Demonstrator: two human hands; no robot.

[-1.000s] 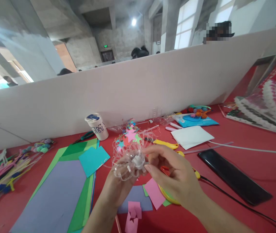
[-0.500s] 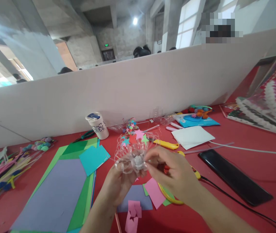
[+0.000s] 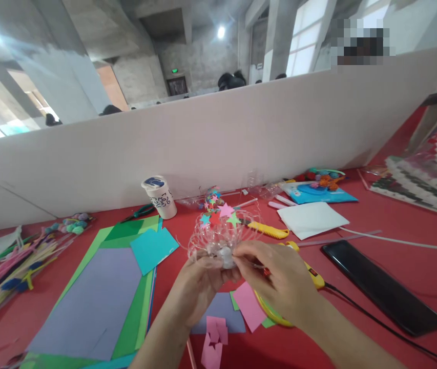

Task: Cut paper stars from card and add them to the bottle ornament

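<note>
A clear plastic craft (image 3: 224,234) with many looped strips is held up over the red table. Small paper stars in pink, green and blue show at its far side, including a pink star (image 3: 226,210). My left hand (image 3: 202,281) grips the craft from the left and below, fingers curled under its base. At the whitish middle of the base, my right hand (image 3: 275,274) has thumb and forefinger pinched together; the strip end between them is too small to make out clearly. Under the hands lie pink paper scraps (image 3: 249,306) and a purple paper piece (image 3: 226,312).
Purple sheet (image 3: 95,297) and green sheets lie left, with pipe cleaners (image 3: 6,271) beyond. A paper cup (image 3: 160,199), yellow utility knife (image 3: 268,229), white pad (image 3: 312,219) and black phone (image 3: 383,287) surround the work. A yellow corded tool (image 3: 315,277) lies behind my right hand.
The craft has tilted, so its base is seen less directly. My right fingers stay pinched at its middle. The whole view has shifted slightly.
</note>
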